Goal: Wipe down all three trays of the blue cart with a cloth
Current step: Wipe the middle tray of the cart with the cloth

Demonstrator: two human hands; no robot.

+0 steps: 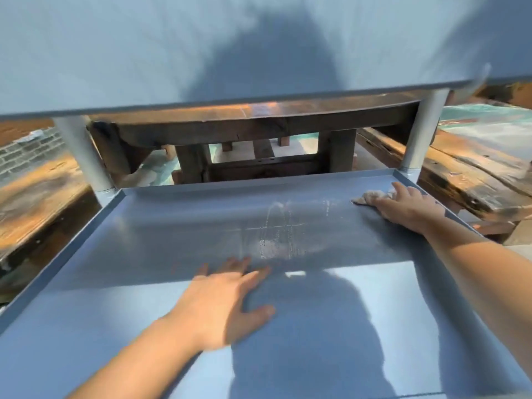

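Note:
I look down onto a lower tray (184,226) of the blue cart, with the tray above it (144,53) filling the top of the view. My right hand (408,205) presses a small pale cloth (371,196) flat against the tray's far right corner. My left hand (227,300) lies flat with fingers spread on the tray's middle, holding nothing. Whitish streaks (282,228) mark the tray surface between my hands.
Two grey posts (83,156) (423,131) join the trays at the far corners. Behind the cart stands a dark wooden bench (259,125). Weathered wooden planks (34,197) (475,168) lie to the left and right. My shadow falls across the near tray.

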